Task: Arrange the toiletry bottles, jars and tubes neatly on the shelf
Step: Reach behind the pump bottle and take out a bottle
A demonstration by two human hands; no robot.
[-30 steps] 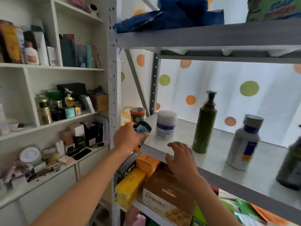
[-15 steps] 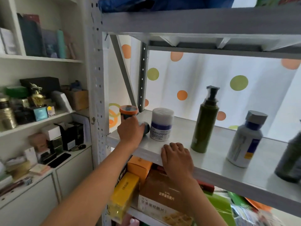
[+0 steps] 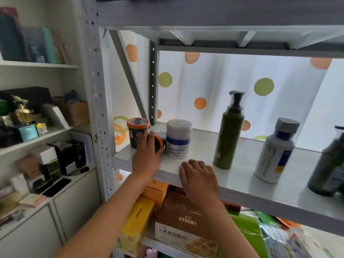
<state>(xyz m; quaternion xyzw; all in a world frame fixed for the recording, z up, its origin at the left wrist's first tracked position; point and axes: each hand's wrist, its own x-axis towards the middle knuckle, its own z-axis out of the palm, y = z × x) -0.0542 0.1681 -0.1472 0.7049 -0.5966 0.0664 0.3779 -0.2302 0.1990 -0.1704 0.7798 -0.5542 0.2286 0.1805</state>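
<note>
My left hand (image 3: 147,157) grips a small dark jar with an orange rim (image 3: 159,141), tilted on its side at the left end of the grey metal shelf (image 3: 247,185). It sits between an upright dark jar with an orange lid (image 3: 136,131) and a white jar with a purple band (image 3: 178,138). My right hand (image 3: 199,179) rests flat on the shelf's front edge, holding nothing. Further right stand a tall olive pump bottle (image 3: 228,135), a white bottle with a grey cap (image 3: 275,151) and a dark bottle (image 3: 329,164) at the frame edge.
Below the shelf are a yellow box (image 3: 137,224), an orange box (image 3: 156,190), a brown biscuit box (image 3: 184,220) and green packets (image 3: 247,233). A white cabinet (image 3: 37,131) full of small boxes and perfume bottles stands to the left. A perforated upright post (image 3: 96,101) borders the shelf.
My left hand has carried the small orange-rimmed jar from in front of the shelf onto it, between the two jars. My right hand stays on the shelf edge.
</note>
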